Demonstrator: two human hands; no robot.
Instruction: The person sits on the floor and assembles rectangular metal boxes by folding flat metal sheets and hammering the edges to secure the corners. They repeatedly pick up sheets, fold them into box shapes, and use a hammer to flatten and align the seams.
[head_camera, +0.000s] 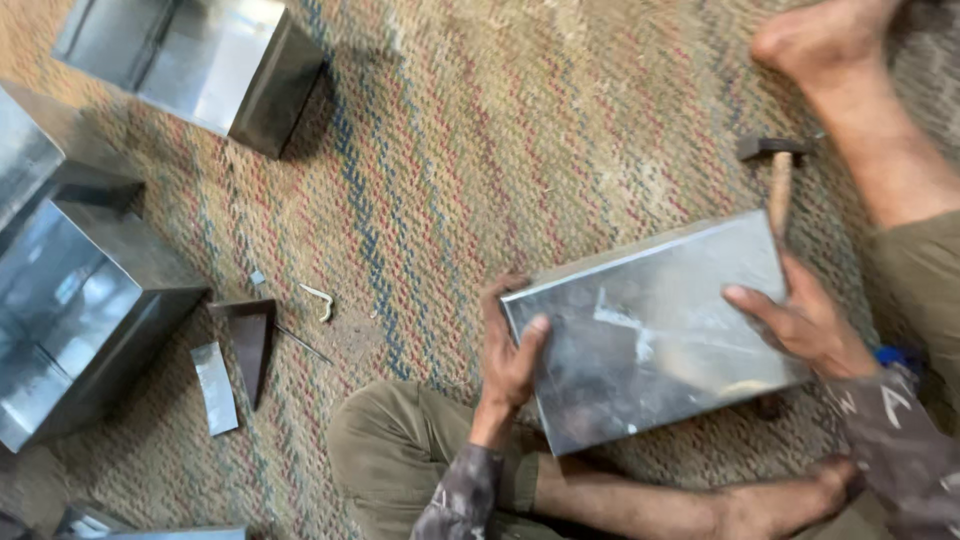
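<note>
Gripped at both ends by our left hand (510, 350) and right hand (805, 325), box (650, 330) edges could cut us if it slips.

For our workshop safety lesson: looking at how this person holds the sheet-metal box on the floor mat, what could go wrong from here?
1. Both the left hand and right hand are bare and grip the metal box by its edges, so a slip might cut a finger.
2. Metal offcuts lie loose on the woven mat near bare feet, which could be stepped on.
3. The hammer lies partly hidden behind the box, where it might be knocked.
</note>
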